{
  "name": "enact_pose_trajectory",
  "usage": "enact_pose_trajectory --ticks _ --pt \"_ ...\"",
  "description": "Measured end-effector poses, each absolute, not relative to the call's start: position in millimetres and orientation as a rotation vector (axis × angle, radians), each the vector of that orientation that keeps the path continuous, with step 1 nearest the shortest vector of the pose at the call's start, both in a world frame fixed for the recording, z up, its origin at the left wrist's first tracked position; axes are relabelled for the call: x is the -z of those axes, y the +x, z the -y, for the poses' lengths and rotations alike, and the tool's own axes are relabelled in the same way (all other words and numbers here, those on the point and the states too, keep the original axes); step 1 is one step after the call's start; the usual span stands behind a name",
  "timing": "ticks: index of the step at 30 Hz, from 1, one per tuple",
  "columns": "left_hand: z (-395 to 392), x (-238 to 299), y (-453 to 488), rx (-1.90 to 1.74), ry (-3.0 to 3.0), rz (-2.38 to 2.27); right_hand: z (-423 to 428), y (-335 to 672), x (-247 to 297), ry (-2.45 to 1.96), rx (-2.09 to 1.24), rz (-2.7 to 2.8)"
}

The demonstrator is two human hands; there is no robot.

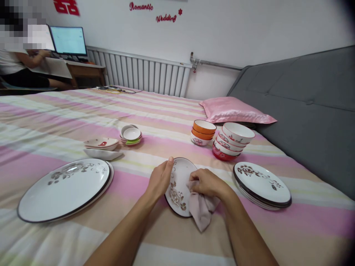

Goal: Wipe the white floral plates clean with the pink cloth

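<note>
A white plate (181, 177) with a dark rim and brown flower print is tilted above the striped bedsheet in front of me. My left hand (161, 178) grips its left edge, with the thumb up along the rim and the other fingers hidden behind. Bunched in my right hand (206, 181) is a pale pinkish cloth (203, 210), pressed against the right side of the plate's face. The cloth's loose end hangs below the plate. To the right of my right hand lies a stack of similar flowered plates (262, 183).
Large oval plates (74, 190) lie at left, with boat-shaped dishes (101, 144) and small bowls (131, 133) beyond. Orange-and-white bowls (203, 127) and taller stacked bowls (233, 142) stand ahead right, before a pink pillow (238, 109). A person (19, 64) sits at a desk, far left.
</note>
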State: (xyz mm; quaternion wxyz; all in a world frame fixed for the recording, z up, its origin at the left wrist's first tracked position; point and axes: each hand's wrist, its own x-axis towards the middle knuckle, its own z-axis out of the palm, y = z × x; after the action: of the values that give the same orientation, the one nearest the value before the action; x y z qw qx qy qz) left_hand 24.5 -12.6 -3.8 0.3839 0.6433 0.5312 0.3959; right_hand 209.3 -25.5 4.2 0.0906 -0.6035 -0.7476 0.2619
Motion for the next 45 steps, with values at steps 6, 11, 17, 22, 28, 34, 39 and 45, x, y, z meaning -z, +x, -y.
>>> enact_pose_trajectory --ticks 6,11,17,22,28,34,39,45 --pt "13 4 26 -1.020 1.636 -1.381 29 201 -6 -1.590 -0.938 2.379" --pt "12 5 25 -1.018 1.642 -1.349 31 193 -9 -1.512 -0.938 2.333" --pt "11 5 25 -1.035 1.658 -1.351 30 188 -10 -1.475 -0.864 2.205" --pt "11 5 25 -1.017 1.656 -1.371 26 189 -7 -1.472 -0.746 2.122" --pt "12 3 25 -0.996 1.649 -1.374 20 193 -3 -1.527 -0.646 1.982" --pt "12 3 25 -1.006 1.625 -1.355 13 196 4 -1.695 -0.500 1.843" --pt "12 2 25 -1.000 1.636 -1.370 10 198 6 -1.848 -0.425 1.765" --pt "10 4 26 -0.984 1.709 -1.424 13 200 3 -2.024 -0.207 1.729"
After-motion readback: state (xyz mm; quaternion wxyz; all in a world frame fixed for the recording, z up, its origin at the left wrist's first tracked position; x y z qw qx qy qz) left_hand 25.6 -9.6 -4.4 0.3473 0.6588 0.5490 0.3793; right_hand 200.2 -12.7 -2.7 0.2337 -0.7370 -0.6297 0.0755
